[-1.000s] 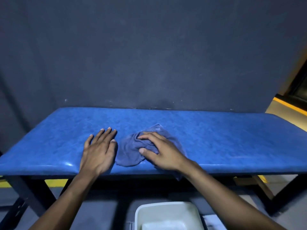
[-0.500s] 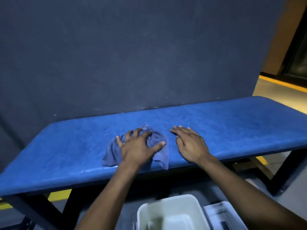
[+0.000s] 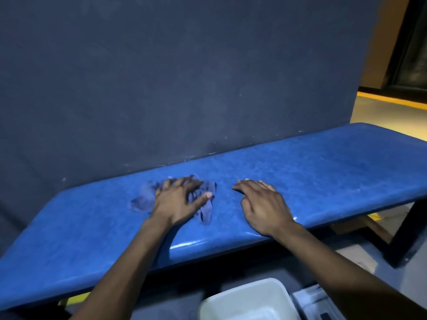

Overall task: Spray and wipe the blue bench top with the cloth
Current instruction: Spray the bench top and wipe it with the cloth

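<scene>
The blue padded bench top (image 3: 323, 172) runs across the view, slanting up to the right. A crumpled blue-grey cloth (image 3: 143, 199) lies on it left of centre. My left hand (image 3: 178, 202) presses down on the cloth with fingers spread and curled into the fabric. My right hand (image 3: 263, 204) rests flat on the bare bench surface to the right of the cloth, holding nothing. No spray bottle is in view.
A dark wall (image 3: 184, 77) stands directly behind the bench. A white plastic tub (image 3: 249, 301) sits on the floor below the front edge, with a pale box (image 3: 316, 301) beside it. A black bench leg (image 3: 406, 234) stands at the right.
The cloth passed from my right hand to my left hand. My right hand moved off to the right onto the bare bench. The view turned left, so the bench now slants.
</scene>
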